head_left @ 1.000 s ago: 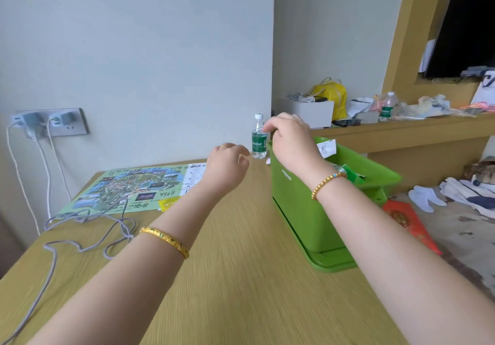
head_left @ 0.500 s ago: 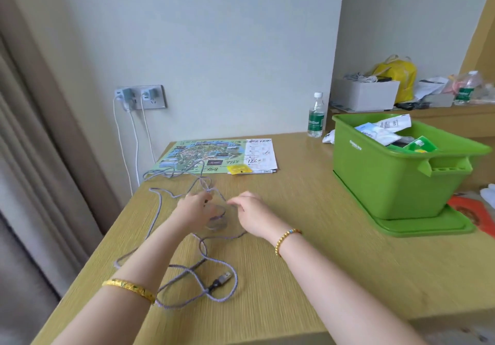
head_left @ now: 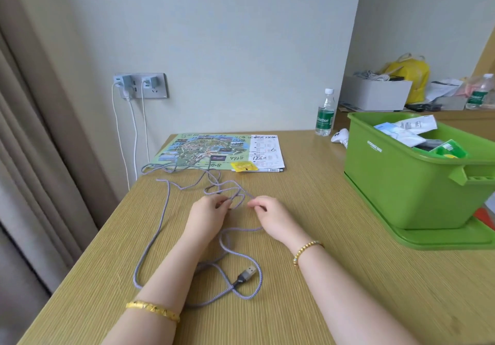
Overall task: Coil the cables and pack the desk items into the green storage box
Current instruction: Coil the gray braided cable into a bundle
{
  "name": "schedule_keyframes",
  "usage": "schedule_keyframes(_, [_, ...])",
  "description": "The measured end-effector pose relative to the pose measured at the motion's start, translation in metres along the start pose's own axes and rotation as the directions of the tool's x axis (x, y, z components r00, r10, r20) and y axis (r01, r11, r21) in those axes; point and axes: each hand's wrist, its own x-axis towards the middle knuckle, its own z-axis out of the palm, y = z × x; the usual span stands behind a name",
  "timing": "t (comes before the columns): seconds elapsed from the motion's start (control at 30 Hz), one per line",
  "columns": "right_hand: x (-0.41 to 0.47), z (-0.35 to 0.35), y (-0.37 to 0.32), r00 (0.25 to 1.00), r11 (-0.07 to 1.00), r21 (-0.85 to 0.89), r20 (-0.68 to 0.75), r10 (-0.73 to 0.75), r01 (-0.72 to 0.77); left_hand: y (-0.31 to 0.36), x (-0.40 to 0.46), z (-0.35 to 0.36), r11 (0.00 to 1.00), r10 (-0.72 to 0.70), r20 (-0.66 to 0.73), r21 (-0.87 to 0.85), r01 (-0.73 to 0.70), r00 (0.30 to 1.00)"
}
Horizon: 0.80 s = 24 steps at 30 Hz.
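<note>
Both hands have settled on the grey cable (head_left: 227, 240) since half a second ago: left hand (head_left: 207, 214) and right hand (head_left: 272, 217) each pinch a strand left of the green storage box (head_left: 401, 184). Wind even loops toward the USB plug (head_left: 247, 273). Beyond the cable, a map (head_left: 198, 150) traps its tangled far end.

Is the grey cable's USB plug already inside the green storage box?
No, the USB plug lies on the desk, outside the green storage box.
</note>
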Motion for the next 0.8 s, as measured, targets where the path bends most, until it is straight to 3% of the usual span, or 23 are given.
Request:
schedule_keyframes(0.1, [0.005,-0.011,0.001,0.993,0.976,0.2,-0.054,0.104,-0.091,-0.003,0.003,-0.01,0.902,-0.139,0.004,-0.412,0.128,0.99])
schedule_keyframes(0.17, [0.008,-0.017,0.004,0.983,0.947,0.299,-0.097,0.153,-0.117,-0.006,0.007,-0.018,0.828,-0.202,0.02,-0.531,0.182,0.979])
schedule_keyframes(0.27, [0.011,-0.025,0.007,0.963,0.871,0.473,-0.146,0.226,-0.133,-0.005,0.01,-0.025,0.844,-0.193,0.012,-0.508,0.172,0.981])
schedule_keyframes(0.4, [0.013,-0.035,0.011,0.947,0.793,0.589,-0.142,0.289,-0.154,-0.006,0.012,-0.028,0.955,-0.126,-0.076,-0.279,0.1,0.989])
schedule_keyframes(0.47, [0.012,-0.035,0.013,0.943,0.855,0.477,-0.142,0.303,-0.203,-0.004,0.01,-0.029,0.896,-0.163,-0.07,-0.427,0.118,0.984])
schedule_keyframes(0.5, [0.012,-0.035,0.015,0.947,0.932,0.276,-0.153,0.284,-0.235,-0.003,0.009,-0.03,0.842,-0.19,-0.055,-0.523,0.134,0.98])
schedule_keyframes(0.57, [0.009,-0.032,0.012,0.96,0.971,-0.122,-0.215,0.178,-0.207,-0.002,0.007,-0.031,0.748,-0.199,-0.005,-0.647,0.149,0.98])
schedule_keyframes(0.6, [0.007,-0.03,0.007,0.966,0.978,-0.159,-0.241,0.091,-0.132,-0.002,0.007,-0.032,0.713,-0.177,0.036,-0.684,0.153,0.984])
schedule_keyframes(0.7, [0.001,-0.025,-0.015,0.976,0.99,0.078,-0.192,-0.101,0.117,-0.001,0.005,-0.033,0.66,-0.066,0.14,-0.736,0.149,0.988])
schedule_keyframes(0.8, [-0.009,-0.021,-0.031,0.991,0.957,0.258,-0.007,-0.135,0.132,0.001,0.004,-0.034,0.692,-0.015,0.148,-0.712,0.117,0.989])
